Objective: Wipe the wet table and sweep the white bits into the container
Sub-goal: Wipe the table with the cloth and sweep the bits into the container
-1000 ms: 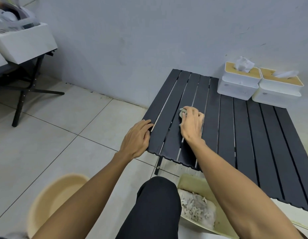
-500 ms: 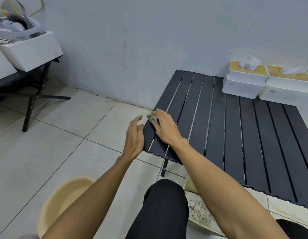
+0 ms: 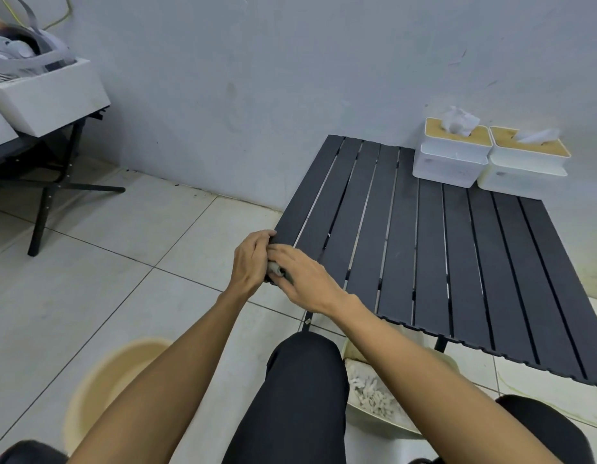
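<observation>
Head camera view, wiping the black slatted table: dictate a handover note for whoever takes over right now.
Left hand: cupped against the left edge of the black slatted table; whether it holds anything is hidden.
Right hand: pressing a small grey cloth onto that same edge, beside the left hand.
Cream container: on the floor under the table's near side, with white bits inside.
Done: many bits are in the container.
Left: probably tip whatever was swept to the edge into the container. Wetness cannot be judged, so check the other slats.
</observation>
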### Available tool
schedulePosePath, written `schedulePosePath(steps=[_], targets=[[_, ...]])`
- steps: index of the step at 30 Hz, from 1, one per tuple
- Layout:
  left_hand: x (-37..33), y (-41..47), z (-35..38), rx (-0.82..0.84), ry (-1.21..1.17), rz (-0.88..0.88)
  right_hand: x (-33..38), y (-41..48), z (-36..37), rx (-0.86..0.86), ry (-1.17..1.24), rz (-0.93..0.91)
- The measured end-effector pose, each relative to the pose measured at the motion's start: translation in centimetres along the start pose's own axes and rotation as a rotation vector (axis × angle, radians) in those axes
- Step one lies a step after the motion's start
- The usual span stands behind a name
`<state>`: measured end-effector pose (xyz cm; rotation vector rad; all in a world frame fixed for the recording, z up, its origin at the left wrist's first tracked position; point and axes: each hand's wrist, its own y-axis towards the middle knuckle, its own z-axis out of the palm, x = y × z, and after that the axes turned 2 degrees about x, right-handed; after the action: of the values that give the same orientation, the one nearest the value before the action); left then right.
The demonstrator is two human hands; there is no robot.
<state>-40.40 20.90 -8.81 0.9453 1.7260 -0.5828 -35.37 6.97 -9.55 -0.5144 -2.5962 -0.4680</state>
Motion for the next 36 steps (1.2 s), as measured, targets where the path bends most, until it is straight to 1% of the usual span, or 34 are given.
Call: schedulePosePath(steps=[3,6,12,17,20,23,30,33,36], targets=[[-0.1,-0.1,0.1,0.010,0.079,0.051,-0.2,-1.7,-0.6,0.014,-0.014,-0.063],[-0.4,-0.4,0.6,-0.011,0.222,0.149,-0.3,-3.7,-1.5,-0.007,-0.017,-0.098],[-0.8,-1.2,2.7,-0.019,0.448,0.330,-1.5,-9.2,-4.1,-0.061,-0.084,-0.066],[-1.1,-1.6,5.1,0.033,0.523,0.445,-3.5,-13.9,-6.4,-0.140,-0.129,0.092],[-2.1,-2.2,6.6,0.035,0.516,0.489,-4.5,-16.4,-7.6,-0.204,-0.141,0.187],[-3.0,-2.8,7.9,0.054,0.480,0.498,-5.6,-19.2,-9.0,-0.257,-0.121,0.270],[-4.7,-3.9,10.5,0.149,0.466,0.489,-8.2,-25.3,-13.1,-0.308,-0.123,0.435],[-5.6,-4.3,11.4,0.191,0.460,0.490,-8.6,-28.2,-14.1,-0.408,-0.136,0.508],[-6.3,-4.6,12.4,0.227,0.475,0.508,-9.4,-30.6,-14.5,-0.572,-0.191,0.658]])
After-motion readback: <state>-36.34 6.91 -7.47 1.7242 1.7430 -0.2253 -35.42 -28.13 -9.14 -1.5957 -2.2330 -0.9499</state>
